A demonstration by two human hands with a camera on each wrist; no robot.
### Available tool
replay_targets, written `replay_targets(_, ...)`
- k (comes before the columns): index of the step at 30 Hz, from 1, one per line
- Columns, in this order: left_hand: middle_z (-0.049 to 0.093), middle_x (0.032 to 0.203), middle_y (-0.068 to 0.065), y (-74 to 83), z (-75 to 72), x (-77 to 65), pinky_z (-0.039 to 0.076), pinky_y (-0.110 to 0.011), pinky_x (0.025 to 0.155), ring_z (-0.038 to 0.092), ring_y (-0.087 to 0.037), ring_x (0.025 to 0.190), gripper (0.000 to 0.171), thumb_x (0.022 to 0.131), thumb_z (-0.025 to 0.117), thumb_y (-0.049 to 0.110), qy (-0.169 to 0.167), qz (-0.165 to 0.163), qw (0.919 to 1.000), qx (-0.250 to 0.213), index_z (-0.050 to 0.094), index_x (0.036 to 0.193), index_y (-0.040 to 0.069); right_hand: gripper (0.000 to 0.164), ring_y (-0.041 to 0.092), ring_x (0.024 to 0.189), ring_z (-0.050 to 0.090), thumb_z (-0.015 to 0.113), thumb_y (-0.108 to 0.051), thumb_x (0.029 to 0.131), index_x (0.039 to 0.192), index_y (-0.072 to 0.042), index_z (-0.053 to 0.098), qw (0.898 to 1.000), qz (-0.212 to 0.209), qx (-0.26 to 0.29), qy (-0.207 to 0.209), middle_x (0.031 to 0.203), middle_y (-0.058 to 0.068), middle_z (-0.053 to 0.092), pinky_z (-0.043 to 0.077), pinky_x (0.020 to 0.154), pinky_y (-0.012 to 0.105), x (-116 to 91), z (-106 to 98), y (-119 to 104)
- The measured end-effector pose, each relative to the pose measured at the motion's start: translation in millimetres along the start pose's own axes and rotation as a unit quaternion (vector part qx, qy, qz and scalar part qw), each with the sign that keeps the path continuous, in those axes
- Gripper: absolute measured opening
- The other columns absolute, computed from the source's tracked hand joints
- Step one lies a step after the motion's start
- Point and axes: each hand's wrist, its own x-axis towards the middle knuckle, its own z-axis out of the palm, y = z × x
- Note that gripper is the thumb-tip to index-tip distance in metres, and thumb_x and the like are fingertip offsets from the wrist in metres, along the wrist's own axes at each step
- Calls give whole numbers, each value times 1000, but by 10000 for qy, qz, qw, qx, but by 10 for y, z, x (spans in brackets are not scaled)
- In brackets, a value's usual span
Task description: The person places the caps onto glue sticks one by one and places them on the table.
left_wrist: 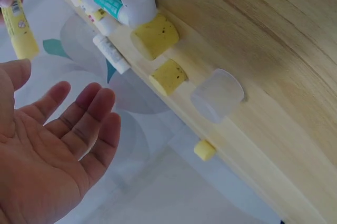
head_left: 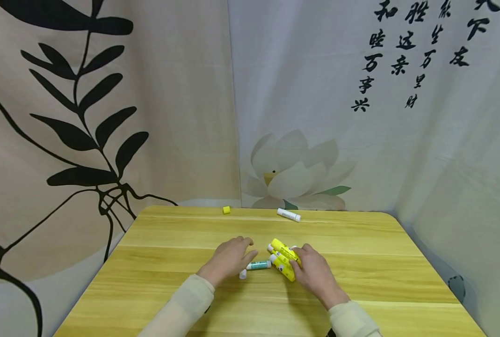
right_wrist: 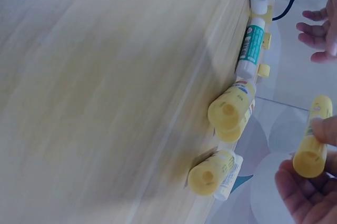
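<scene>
My right hand [head_left: 317,271] pinches a yellow glue stick [right_wrist: 311,145] between thumb and fingers, raised over the table. Beneath it, more yellow glue sticks [head_left: 281,266] lie grouped on the wood, partly covered by the held one in the head view. To their left is a green-and-white glue stick [head_left: 259,265]. My left hand [head_left: 228,260] hovers beside that stick, palm inward, fingers relaxed and holding nothing. Loose caps lie close to this hand: a white cap [left_wrist: 139,4], two yellow caps [left_wrist: 155,36] and a translucent white cap [left_wrist: 217,95].
Along the table's far edge lie a small yellow cap [head_left: 226,210] and a white glue stick [head_left: 289,215]. The wooden table [head_left: 170,299] has rounded far corners. Right behind it hangs a printed curtain [head_left: 191,117] with leaves, a lotus and characters.
</scene>
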Motion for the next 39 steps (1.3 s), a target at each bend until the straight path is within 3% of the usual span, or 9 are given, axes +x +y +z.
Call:
replay_targets(4,57,135,-17,-21,-4,-23,45,-53,100,55,-35,123,48,102,53,41,-3,-84,10000,-3,55,136,6,34,16,77,57,73,-18,89,115,3,69,9998,206,-20,1,91,6,60,54,73,38,-2,10,39)
replay_targets(15,60,127,-14,-80,52,-73,44,-54,98,57,-33,118,48,99,60,39,192,-248,9995,31,56,135,6,36,16,74,51,71,-19,90,117,4,68,9962,867,97,-31,88,7,59,50,68,37,-35,66,186)
replay_targets(25,60,126,-17,-188,76,-133,44,-54,96,56,-36,117,49,97,64,37,354,-518,9980,79,56,133,5,37,24,76,55,70,-17,90,116,8,66,9908,1350,88,66,87,11,58,51,67,44,-146,78,412)
replay_targets(33,60,125,-18,-299,71,-202,45,-54,95,57,-36,115,51,96,66,36,479,-695,9963,145,56,133,3,39,37,91,62,66,-20,92,119,8,65,9852,1707,-120,-20,96,18,63,52,76,53,-205,34,551)
replay_targets(39,60,126,-20,-374,71,-237,45,-56,96,56,-38,116,50,96,67,33,476,-843,9952,130,56,133,2,40,32,80,60,65,-21,93,119,8,65,9812,1924,-157,-77,89,16,61,50,66,50,-234,-3,691)
